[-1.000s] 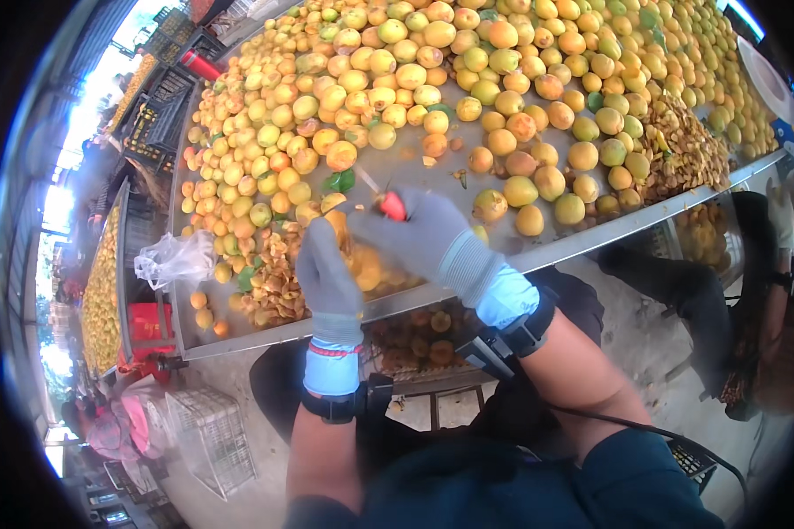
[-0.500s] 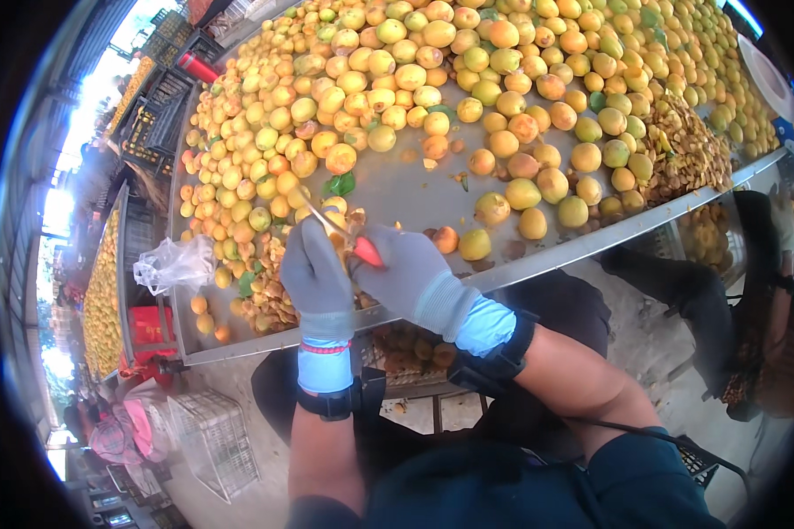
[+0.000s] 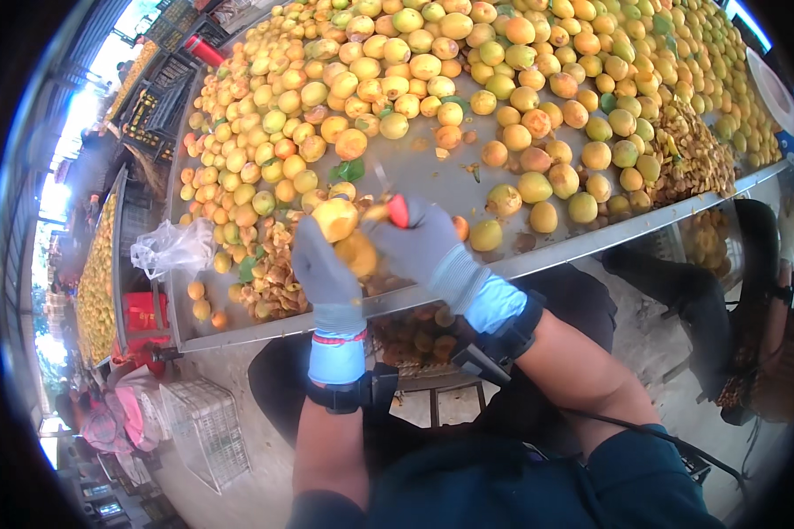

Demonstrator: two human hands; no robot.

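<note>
My left hand [image 3: 323, 269], in a grey knit glove with a light blue cuff, is closed around an apricot [image 3: 335, 219] whose yellow-orange side shows above the fingers. Another orange piece [image 3: 358, 256], perhaps the other half of that fruit, lies just below it between my hands. Gloved the same way, my right hand [image 3: 428, 245] grips a small knife by its red handle [image 3: 399, 212]. The thin blade [image 3: 381, 175] points away from me and is blurred. Both hands are over the near edge of a metal table [image 3: 432, 173].
Loose apricots [image 3: 282, 123] cover much of the table. Cut pieces [image 3: 278, 286] lie beside my left hand, and a larger heap [image 3: 692, 150] is at the right. A clear plastic bag [image 3: 173, 249] hangs at the left edge. A white crate [image 3: 205, 428] stands below; a co-worker's arm [image 3: 781, 304] shows at right.
My hands have drawn slightly apart. The knife, earlier against the fruit beside my left fingers, is now to the right of it, and the apricot shows more plainly in my left hand.
</note>
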